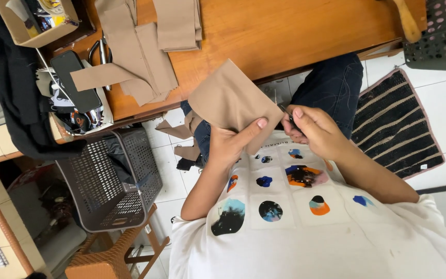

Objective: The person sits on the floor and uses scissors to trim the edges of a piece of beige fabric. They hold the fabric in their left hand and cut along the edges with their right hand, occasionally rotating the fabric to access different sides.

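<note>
Head view: the left hand [232, 142] pinches a tan fabric piece [232, 103] by its lower edge, above the lap. The right hand [313, 129], just beside its right corner, closes on a small dark tool [288, 117].

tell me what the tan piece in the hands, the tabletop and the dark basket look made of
Tan piece: woven cloth, matte, likely cotton twill; it bends softly in the left hand.
Tabletop: wood, orange-brown with a glossy varnish; grain lines show.
Dark basket: moulded plastic, probably; regular perforated walls.
</note>
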